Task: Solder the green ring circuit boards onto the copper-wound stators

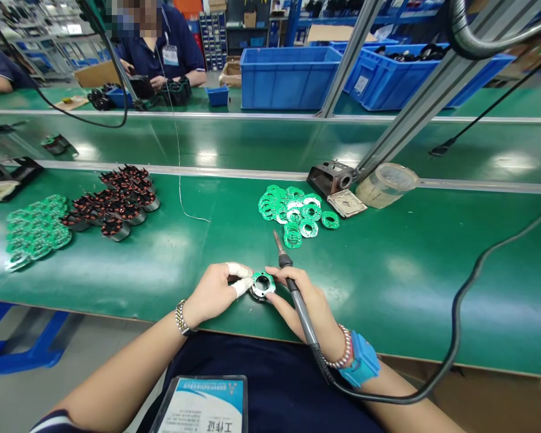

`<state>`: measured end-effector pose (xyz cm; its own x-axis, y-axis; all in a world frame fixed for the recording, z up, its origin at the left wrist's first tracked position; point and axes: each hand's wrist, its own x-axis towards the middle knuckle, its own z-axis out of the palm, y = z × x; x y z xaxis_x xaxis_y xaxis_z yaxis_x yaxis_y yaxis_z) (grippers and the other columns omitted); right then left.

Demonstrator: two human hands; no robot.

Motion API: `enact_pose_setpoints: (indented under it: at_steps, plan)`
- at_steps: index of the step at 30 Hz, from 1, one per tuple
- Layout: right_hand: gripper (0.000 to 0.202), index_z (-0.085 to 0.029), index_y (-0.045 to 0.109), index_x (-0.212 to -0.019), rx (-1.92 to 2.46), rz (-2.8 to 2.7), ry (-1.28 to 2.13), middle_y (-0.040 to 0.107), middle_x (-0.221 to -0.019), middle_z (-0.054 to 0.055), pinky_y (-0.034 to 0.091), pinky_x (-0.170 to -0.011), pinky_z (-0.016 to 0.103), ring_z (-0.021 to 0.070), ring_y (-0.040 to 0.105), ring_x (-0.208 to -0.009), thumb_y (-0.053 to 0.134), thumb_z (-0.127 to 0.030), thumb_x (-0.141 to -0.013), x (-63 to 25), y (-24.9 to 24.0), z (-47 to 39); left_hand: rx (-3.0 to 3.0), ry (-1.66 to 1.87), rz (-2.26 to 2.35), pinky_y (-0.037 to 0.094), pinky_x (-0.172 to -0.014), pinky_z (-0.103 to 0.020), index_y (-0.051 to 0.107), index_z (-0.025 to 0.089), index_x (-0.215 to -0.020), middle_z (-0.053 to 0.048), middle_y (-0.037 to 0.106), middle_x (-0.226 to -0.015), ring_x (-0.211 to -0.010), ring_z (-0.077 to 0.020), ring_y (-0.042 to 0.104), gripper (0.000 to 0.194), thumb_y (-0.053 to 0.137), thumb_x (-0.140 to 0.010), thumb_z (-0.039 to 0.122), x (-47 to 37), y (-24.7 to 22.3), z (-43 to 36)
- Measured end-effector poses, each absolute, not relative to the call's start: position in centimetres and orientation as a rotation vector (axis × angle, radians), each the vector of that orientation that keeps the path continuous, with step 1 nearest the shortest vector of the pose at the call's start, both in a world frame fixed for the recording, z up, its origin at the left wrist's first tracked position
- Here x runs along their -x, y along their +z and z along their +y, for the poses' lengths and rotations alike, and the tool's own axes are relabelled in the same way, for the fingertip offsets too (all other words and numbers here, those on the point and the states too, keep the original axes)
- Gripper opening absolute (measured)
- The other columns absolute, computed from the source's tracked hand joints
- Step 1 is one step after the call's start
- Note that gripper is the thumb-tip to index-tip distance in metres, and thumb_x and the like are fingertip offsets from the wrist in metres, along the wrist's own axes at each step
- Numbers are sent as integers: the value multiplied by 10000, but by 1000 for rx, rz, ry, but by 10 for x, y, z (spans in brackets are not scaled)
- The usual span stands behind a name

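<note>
A ring-shaped green circuit board [257, 278] sits on top of a dark round motor part, low over the near edge of the green bench. My left hand [219, 290], with white covers on its thumb and a finger, pinches this assembly from the left. On the other side, the thumb and fingertips of my right hand [313, 304] touch it too. A soldering iron [299, 300] lies across my right hand, its tip pointing up and away from the board. Loose ring circuit boards [293, 236] are piled just beyond the iron's tip.
Several wound motor stators [116, 227] and assembled green boards [38, 231] stand at left. A thin solder wire [180, 186] hangs down mid-bench. A soldering iron stand [329, 177], sponge [346, 203] and plastic tub [386, 185] sit behind. The iron's cable [456, 313] loops right. A co-worker [183, 45] sits opposite.
</note>
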<state>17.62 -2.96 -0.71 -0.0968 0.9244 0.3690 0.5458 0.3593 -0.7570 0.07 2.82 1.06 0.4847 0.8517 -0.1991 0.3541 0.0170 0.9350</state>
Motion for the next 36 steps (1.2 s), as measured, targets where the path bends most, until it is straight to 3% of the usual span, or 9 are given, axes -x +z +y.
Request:
enact_pose_setpoints:
  at_steps: [8, 13, 15, 20, 23, 28, 32, 36]
  plan:
    - [310, -240, 434, -1076, 1258, -1795, 629, 645, -1038, 64, 535, -771, 294, 173, 656, -870, 547, -165, -798, -179, -10, -26, -1654, 521, 1189, 504, -736, -294, 667, 143, -806, -56, 708, -839, -774, -187, 646, 173, 517, -730, 184, 4, 6, 30]
    - [357, -244, 417, -1092, 1251, -1819, 661, 638, -1063, 66, 528, -784, 301, 188, 634, -943, 570, -153, -782, -183, -2, -25, -2019, 492, 1120, 449, -886, -357, 599, 175, -1043, -75, 644, -1063, -971, -207, 585, 286, 532, -769, 219, 23, 9, 34]
    - [399, -241, 412, -1097, 1217, -1847, 638, 622, -1089, 74, 511, -830, 329, 204, 606, -1005, 603, -164, -755, -181, -1, -24, -2243, 401, 1051, 437, -882, -384, 573, 174, -1082, -91, 627, -1056, -984, -225, 554, 333, 573, -754, 230, 24, 7, 33]
    - [392, -234, 446, -1073, 1196, -1913, 580, 621, -1022, 71, 516, -812, 352, 211, 611, -948, 610, -146, -728, -174, -2, -20, -2455, 306, 1064, 450, -746, -353, 634, 188, -793, -59, 621, -797, -808, -207, 537, 100, 536, -786, 208, 22, 1, 39]
    - [375, -230, 448, -1075, 1163, -1948, 642, 618, -994, 64, 521, -789, 331, 196, 615, -921, 587, -129, -742, -177, -2, -17, -2285, 357, 1036, 451, -725, -313, 627, 196, -707, -31, 636, -752, -761, -177, 559, 113, 551, -782, 231, 26, 7, 45]
    - [376, -246, 433, -1082, 1057, -2004, 795, 623, -1025, 56, 506, -812, 320, 182, 613, -948, 580, -126, -758, -186, -1, -14, -1646, 498, 1048, 467, -706, -276, 602, 176, -758, -9, 672, -754, -727, -150, 612, 66, 597, -730, 236, 21, 13, 41]
    - [390, -256, 426, -1087, 1114, -1909, 748, 630, -1047, 47, 513, -782, 300, 184, 624, -941, 608, -169, -754, -184, 0, -15, -1113, 688, 1046, 459, -611, -234, 529, 158, -929, 22, 645, -659, -604, -108, 588, 315, 673, -652, 198, 4, 4, 32]
    - [255, -255, 457, -1005, 1233, -1767, 551, 646, -923, 23, 510, -753, 277, 163, 635, -856, 544, -138, -796, -177, 3, -11, -913, 698, 992, 410, -507, -192, 559, 131, -783, 31, 594, -574, -511, -76, 529, 230, 702, -624, 218, -5, -1, 28]
